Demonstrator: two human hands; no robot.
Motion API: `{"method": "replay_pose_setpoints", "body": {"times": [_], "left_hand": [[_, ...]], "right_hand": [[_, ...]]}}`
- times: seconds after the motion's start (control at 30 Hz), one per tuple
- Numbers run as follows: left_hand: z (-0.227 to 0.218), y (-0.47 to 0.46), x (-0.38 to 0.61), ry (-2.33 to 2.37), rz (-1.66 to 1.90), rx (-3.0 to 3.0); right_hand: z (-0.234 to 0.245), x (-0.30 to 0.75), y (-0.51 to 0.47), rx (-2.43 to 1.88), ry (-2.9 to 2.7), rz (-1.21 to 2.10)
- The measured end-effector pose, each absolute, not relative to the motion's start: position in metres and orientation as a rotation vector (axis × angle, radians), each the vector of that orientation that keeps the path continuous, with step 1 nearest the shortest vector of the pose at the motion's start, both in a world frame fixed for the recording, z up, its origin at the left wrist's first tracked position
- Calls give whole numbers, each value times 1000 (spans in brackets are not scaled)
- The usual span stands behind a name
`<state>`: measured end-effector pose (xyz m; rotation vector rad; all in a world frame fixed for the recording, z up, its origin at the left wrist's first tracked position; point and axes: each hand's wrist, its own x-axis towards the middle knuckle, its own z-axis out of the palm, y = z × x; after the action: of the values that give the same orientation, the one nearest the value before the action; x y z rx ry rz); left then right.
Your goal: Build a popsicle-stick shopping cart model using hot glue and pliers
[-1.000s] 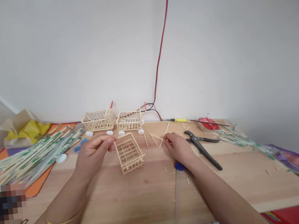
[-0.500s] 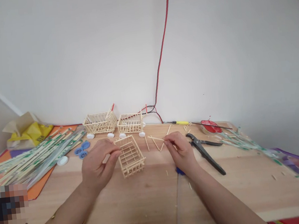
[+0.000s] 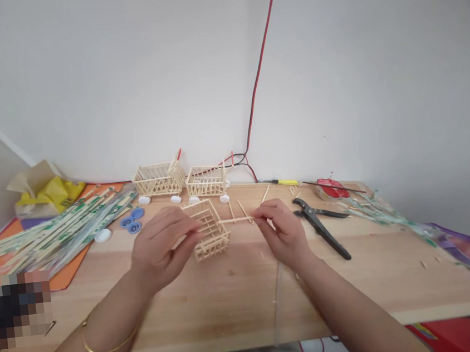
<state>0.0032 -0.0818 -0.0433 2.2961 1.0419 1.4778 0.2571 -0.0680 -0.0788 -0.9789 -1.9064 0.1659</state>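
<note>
A small crate of thin wooden sticks [image 3: 209, 230] lies tilted on the wooden board [image 3: 248, 298]. My left hand [image 3: 162, 249] grips its near left side between thumb and fingers. My right hand [image 3: 278, 232] pinches a thin wooden stick [image 3: 234, 220], held level, with its free end pointing at the crate's right side. Whether the stick touches the crate is unclear. A gold bangle sits on my left wrist.
Two finished stick carts [image 3: 158, 179] [image 3: 206, 180] on white cap wheels stand at the back. Black pliers [image 3: 321, 227], a red tape roll [image 3: 329, 187] and a yellow-handled tool [image 3: 281, 182] lie right. Wrapped chopsticks [image 3: 52, 234], blue caps [image 3: 133, 220] and a white cap [image 3: 103, 235] lie left. Red and black wires [image 3: 258, 78] run up the wall.
My right hand lifted a stick off the board and brought it left toward the crate. My left hand shifted its hold lower on the crate's side.
</note>
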Motion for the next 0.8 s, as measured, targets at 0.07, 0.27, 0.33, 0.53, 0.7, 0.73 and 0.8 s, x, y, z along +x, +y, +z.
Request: {"method": "replay_pose_setpoints", "body": {"times": [0.07,0.27,0.33,0.53,0.7,0.73,0.8], "left_hand": [[-36,-81,1,981,1297,2322],[-26,-82,-7,818,972,2440],[-25,-83,-10,789,847,2433],[-26,-86,-18,1042,708,2262],[-28,-86,-20,1042,623,2255],[-29,-86,-20,1040,618,2248],[-29,-86,-20,1049,584,2232]], "right_hand": [[-77,254,-72,-935,-1955,181],[-75,248,-80,-878,-2050,230],[-75,247,-83,-844,-2077,261],[-75,242,-87,-808,-2116,362],[-75,238,-86,-796,-2133,362],[-76,237,-86,-802,-2131,362],[-77,237,-85,-813,-2115,361]]}}
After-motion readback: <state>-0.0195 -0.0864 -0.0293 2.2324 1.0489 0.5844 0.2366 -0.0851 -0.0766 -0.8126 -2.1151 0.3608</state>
